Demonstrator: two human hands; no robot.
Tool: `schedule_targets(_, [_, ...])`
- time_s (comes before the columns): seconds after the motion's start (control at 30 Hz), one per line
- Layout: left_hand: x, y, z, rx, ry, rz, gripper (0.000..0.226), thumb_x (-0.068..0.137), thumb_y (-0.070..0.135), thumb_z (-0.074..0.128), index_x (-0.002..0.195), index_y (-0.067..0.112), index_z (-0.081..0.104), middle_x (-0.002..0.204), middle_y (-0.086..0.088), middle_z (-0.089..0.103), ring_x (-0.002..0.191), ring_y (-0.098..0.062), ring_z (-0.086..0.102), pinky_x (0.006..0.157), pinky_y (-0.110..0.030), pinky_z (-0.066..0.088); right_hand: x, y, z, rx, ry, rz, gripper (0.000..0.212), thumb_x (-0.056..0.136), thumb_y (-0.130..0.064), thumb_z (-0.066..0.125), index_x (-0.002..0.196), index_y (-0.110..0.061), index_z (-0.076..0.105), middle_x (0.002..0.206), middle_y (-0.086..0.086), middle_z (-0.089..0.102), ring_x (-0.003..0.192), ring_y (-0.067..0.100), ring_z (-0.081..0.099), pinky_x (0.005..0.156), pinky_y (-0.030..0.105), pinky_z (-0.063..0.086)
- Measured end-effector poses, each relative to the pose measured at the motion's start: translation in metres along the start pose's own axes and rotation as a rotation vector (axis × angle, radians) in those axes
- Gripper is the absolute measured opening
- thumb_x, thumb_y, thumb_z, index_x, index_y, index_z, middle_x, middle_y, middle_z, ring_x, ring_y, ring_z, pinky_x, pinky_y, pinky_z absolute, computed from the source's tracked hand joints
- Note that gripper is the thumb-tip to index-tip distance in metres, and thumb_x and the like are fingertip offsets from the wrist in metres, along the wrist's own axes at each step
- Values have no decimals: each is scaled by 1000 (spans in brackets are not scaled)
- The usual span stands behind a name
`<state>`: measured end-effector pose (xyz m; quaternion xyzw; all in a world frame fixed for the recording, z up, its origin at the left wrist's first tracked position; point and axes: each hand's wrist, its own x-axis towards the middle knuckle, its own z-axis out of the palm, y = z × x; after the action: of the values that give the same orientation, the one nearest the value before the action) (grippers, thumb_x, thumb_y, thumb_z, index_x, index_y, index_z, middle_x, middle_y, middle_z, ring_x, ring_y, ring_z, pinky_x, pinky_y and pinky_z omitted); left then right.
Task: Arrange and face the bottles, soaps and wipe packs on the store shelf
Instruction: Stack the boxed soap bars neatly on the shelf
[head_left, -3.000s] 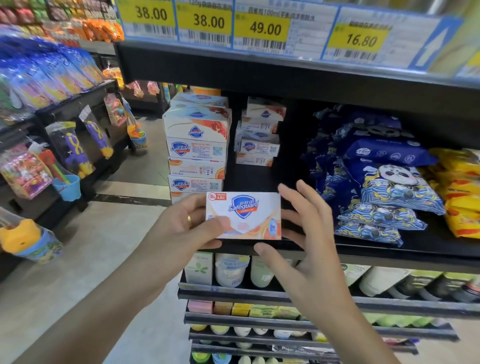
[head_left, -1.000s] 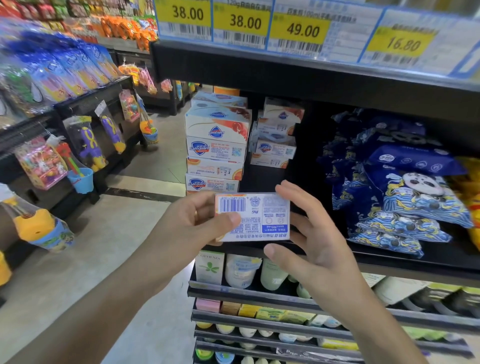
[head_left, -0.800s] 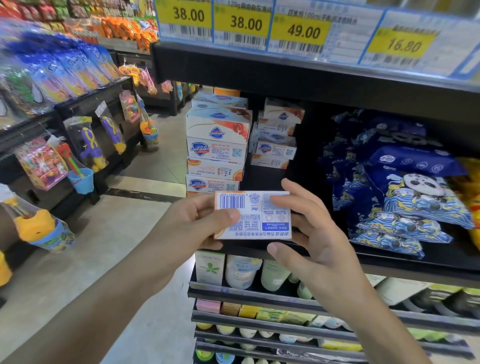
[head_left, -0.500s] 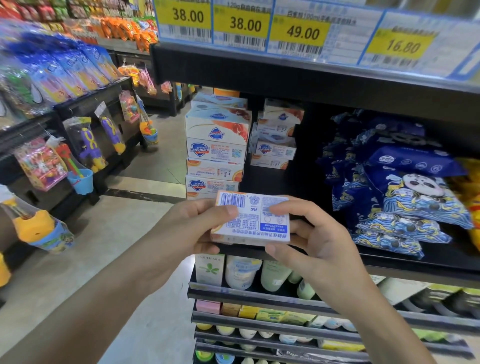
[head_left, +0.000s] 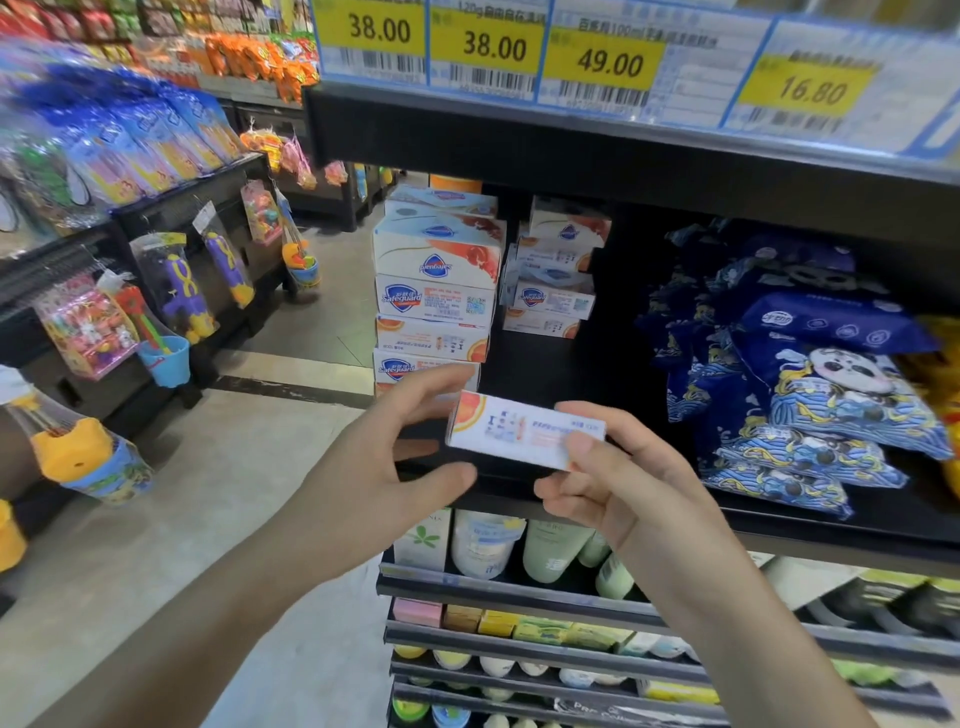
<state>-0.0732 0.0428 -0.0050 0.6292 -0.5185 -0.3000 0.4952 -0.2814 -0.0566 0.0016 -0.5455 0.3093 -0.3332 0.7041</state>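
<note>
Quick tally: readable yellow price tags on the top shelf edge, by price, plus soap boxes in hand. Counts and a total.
38.00 tags: 2
49.00 tag: 1
16.80 tag: 1
soap box pinched by the right hand: 1
Total: 5

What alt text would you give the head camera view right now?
Two hands hold a white and orange soap box before a dark store shelf; the right hand pinches it, the left hand opens beside it. Stacked soap boxes stand behind, blue wipe packs at right.
</note>
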Motion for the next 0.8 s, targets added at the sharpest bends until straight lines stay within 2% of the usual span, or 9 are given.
schedule_targets(0.1, [1, 0, 3, 52, 28, 88, 63, 88, 11, 78, 136, 46, 55, 134, 20, 64, 132, -7, 55, 106, -35, 49, 0, 0, 2, 44, -23, 52, 38, 82, -38, 73, 115, -18, 75, 110, 18, 74, 77, 26, 72, 74, 31, 61])
schedule_targets(0.27, [3, -1, 1, 67, 17, 107, 46, 88, 11, 78, 125, 34, 63, 125, 17, 70, 123, -12, 63, 103, -40, 53, 0, 1, 4, 6, -30, 61, 44, 80, -44, 70, 115, -17, 74, 115, 17, 74, 78, 27, 69, 75, 34, 60])
schedule_targets(0.4, [2, -2, 1, 39, 32, 79, 41, 86, 14, 80, 119, 33, 65, 121, 15, 72, 120, -15, 66, 103, -43, 53, 0, 1, 3, -109, -15, 51, 45, 80, -51, 68, 116, -25, 73, 113, 10, 76, 86, 30, 72, 81, 40, 58])
schedule_targets(0.47, [3, -2, 2, 2, 33, 68, 40, 84, 24, 80, 120, 32, 64, 121, 15, 73, 119, -15, 66, 102, -43, 54, -1, 2, 3, -156, -2, 37, 46, 83, -55, 63, 119, -27, 70, 112, 8, 76, 96, 31, 74, 87, 44, 59])
schedule_targets(0.57, [2, 0, 3, -89, 26, 18, 46, 79, 32, 77, 124, 30, 63, 120, 13, 74, 116, -14, 69, 100, -44, 55, -2, 4, 3, -223, 39, -42, 46, 88, -59, 66, 127, -36, 64, 121, -5, 73, 108, 18, 72, 98, 47, 56])
schedule_targets(0.67, [2, 1, 5, -192, 42, -51, 52, 74, 32, 77, 124, 29, 64, 117, 11, 76, 113, -12, 71, 98, -42, 57, -5, 6, 5, -330, 39, -204, 58, 86, -50, 76, 138, -43, 53, 135, -25, 60, 121, 5, 63, 101, 38, 56])
schedule_targets(0.73, [2, 2, 7, -227, 72, -114, 58, 69, 38, 78, 125, 30, 65, 114, 11, 77, 111, -14, 72, 95, -41, 58, -6, 10, 5, -428, -2, -310, 67, 85, -38, 83, 142, -44, 48, 143, -22, 54, 129, 7, 57, 104, 40, 53])
schedule_targets(0.8, [2, 2, 9, -218, 102, -162, 53, 73, 39, 78, 124, 31, 66, 109, 12, 78, 106, -13, 74, 85, -33, 60, -5, 13, 4, -552, -18, -412, 69, 84, -26, 85, 140, -47, 51, 149, -18, 48, 137, 9, 50, 105, 43, 51])
